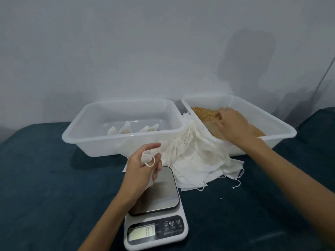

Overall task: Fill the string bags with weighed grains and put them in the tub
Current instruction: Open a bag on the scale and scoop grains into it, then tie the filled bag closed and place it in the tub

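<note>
My left hand [141, 165] holds a small white string bag [147, 158] above the far end of the kitchen scale [157, 211], its loop of string round my fingers. My right hand [233, 125] reaches into the right white tub [282, 124], its fingers down in the brown grains [201, 112]. The left white tub [90, 124] has several filled bags [125, 130] lying on its bottom. A heap of empty string bags [197, 160] lies between the tubs and the scale. The scale display reads about 0.7.
Everything sits on a dark teal cloth surface [45, 187]. A pale wall stands close behind the tubs. A thin cable [326, 73] runs down at the far right edge.
</note>
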The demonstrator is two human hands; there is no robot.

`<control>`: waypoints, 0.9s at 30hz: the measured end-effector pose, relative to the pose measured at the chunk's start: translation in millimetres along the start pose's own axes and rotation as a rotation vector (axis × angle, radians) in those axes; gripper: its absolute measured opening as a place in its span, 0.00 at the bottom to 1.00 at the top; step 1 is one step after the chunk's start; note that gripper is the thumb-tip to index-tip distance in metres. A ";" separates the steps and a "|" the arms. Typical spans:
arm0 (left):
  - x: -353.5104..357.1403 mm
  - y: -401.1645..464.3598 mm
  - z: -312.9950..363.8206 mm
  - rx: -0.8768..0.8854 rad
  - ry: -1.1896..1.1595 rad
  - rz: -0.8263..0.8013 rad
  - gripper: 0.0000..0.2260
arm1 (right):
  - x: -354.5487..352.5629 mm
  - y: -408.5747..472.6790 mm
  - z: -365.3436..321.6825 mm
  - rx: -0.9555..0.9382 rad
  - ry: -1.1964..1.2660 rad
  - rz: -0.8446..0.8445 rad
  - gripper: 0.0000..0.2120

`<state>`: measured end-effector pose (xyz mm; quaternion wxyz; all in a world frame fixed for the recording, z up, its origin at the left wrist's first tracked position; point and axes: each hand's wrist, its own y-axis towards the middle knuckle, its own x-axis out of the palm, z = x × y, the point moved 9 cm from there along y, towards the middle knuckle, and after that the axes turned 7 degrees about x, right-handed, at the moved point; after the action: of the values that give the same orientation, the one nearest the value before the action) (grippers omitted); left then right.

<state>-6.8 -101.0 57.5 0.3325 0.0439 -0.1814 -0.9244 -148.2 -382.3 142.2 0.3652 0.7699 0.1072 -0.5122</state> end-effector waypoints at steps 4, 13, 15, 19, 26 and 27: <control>0.8 0.7 0.0 0.014 0.042 0.019 0.15 | -13.7 -84.0 -109.0 -0.208 0.791 -0.205 0.06; -20.3 -1.9 18.1 0.232 0.453 0.156 0.28 | 20.3 -132.5 -170.7 -0.180 1.043 -0.272 0.06; -19.8 -1.3 17.5 0.236 0.464 0.160 0.27 | 34.2 -125.1 -162.8 -0.101 1.246 -0.372 0.07; -15.6 -0.9 12.3 0.202 0.443 0.118 0.30 | 61.0 -125.5 -155.4 0.069 1.741 -0.724 0.11; 7.0 -2.6 20.7 0.269 0.500 -0.049 0.02 | 74.9 -108.4 -118.9 0.390 2.129 -0.603 0.15; 10.0 -3.0 21.1 0.265 0.511 -0.063 0.05 | 75.2 -107.5 -115.1 0.394 2.112 -0.578 0.14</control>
<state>-20.6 -98.7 76.4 0.3298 0.3243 -0.2094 -0.8616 -90.4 -244.3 52.4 -0.1715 0.8097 0.4562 0.3269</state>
